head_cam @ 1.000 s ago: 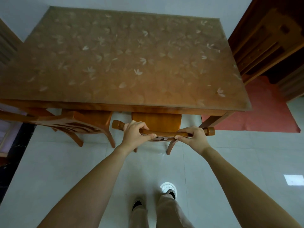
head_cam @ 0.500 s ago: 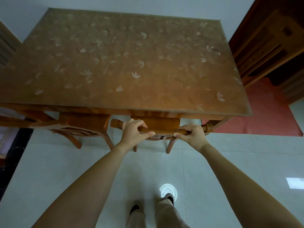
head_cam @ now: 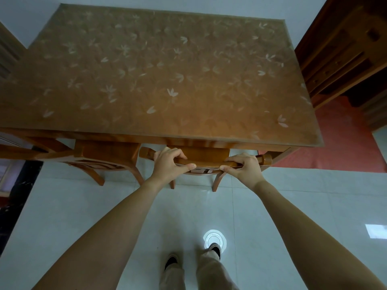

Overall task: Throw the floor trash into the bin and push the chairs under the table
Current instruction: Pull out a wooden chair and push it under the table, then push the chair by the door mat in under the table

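Your left hand (head_cam: 169, 164) and right hand (head_cam: 244, 167): each grip closed round the chair top rail (head_cam: 209, 163). Push evenly, straight; mind knuckles at bench (head_cam: 159, 80) edge.

A pale tiled floor (head_cam: 83, 206) carries a round glare (head_cam: 214, 237) near the bottom middle and a square glare (head_cam: 376, 230) at the right edge. A red rug (head_cam: 345, 147) lies at right, beside a dark wooden cabinet (head_cam: 343, 49). A black strip (head_cam: 14, 195) borders the floor at left.
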A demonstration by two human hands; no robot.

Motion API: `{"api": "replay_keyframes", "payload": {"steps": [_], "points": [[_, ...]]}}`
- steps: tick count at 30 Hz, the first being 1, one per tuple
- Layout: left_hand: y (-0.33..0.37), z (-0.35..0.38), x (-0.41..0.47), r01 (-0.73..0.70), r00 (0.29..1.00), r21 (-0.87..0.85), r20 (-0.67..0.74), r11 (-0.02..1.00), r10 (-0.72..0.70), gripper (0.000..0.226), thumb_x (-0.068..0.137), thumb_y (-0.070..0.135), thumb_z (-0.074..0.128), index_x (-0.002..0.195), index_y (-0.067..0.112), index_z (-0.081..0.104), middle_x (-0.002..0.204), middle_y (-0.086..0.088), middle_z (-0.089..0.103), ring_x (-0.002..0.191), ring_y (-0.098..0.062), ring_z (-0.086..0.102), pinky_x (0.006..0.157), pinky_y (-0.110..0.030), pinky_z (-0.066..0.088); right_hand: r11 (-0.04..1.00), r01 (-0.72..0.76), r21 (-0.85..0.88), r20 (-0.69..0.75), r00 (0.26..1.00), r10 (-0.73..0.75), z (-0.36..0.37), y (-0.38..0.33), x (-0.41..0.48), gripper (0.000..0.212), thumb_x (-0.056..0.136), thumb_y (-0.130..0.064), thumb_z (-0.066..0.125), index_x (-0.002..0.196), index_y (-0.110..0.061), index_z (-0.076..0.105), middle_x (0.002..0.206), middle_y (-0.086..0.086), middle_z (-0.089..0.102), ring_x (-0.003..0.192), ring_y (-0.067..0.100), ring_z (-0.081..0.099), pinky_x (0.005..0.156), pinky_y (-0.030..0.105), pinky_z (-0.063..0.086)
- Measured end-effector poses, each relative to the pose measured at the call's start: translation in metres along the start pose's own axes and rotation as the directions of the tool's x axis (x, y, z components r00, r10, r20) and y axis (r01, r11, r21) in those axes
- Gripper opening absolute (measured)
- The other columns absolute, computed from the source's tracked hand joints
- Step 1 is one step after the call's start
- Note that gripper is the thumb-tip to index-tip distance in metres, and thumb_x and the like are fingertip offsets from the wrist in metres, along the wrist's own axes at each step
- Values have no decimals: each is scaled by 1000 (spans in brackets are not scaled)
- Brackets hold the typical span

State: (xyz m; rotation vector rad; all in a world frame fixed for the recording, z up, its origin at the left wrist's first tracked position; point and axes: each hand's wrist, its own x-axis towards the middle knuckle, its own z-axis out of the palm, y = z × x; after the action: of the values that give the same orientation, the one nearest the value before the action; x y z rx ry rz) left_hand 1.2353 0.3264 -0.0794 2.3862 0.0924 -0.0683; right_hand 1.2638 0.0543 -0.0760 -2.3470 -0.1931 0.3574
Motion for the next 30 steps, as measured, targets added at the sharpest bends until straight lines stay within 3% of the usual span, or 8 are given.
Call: {"api": "replay_keyframes", "payload": {"steps": [8,13,16,18,22,26,30], "points": [[-2,1,2,11,1000,5,16,1000,-11,37,71,66,68,79,31,59,88,15,57,98,-11,45,87,-32,25,999,28,-20,-20,999,-28,3,5,3,46,77,-55,68,107,-21,75,98,-9,70,87,8,59,87,29,52],[-1,-4,1,77,994,15,71,997,-78,38,65,72,66,78,37,59,93,10,56,102,-17,40,82,-33,24,1000,11,27,8,1000,-11,2,1,1,43,78,-52,72,104,-17,76,91,-10,70,79,4,59,77,22,50],[6,-11,0,91,990,77,97,993,-98,35,68,70,66,85,38,63,94,11,55,102,-17,40,85,-34,28,995,-82,58,68,995,78,-1,-8,-2,46,79,-49,73,112,-17,72,103,-5,72,90,9,65,89,31,55],[17,-15,-6,18,996,143,86,990,-31,34,79,60,64,99,32,67,100,9,62,106,-19,50,92,-38,32,989,-114,92,50,993,109,-3,-19,-9,48,81,-43,75,122,-19,66,113,-5,69,98,10,64,95,34,54],[44,-26,-32,-102,992,291,-42,951,119,38,94,44,51,122,22,63,121,3,63,115,-20,55,104,-42,32,999,-11,48,-131,991,17,-1,-49,-34,49,89,-39,67,135,-26,56,133,-4,58,106,4,53,92,21,43],[61,-48,-77,-207,943,407,-160,890,293,40,98,36,45,132,18,55,129,1,60,120,-19,52,112,-42,24,974,118,-195,-230,960,-162,-2,-70,-76,48,94,-38,60,139,-20,53,139,2,56,131,18,45,110,35,34],[66,-59,-130,-268,920,452,-144,851,366,45,100,38,37,139,19,49,140,0,53,130,-20,46,116,-47,22,916,174,-362,-267,922,-280,7,-77,-128,49,95,-40,59,139,-20,53,143,2,52,135,23,43,112,41,33]]}}
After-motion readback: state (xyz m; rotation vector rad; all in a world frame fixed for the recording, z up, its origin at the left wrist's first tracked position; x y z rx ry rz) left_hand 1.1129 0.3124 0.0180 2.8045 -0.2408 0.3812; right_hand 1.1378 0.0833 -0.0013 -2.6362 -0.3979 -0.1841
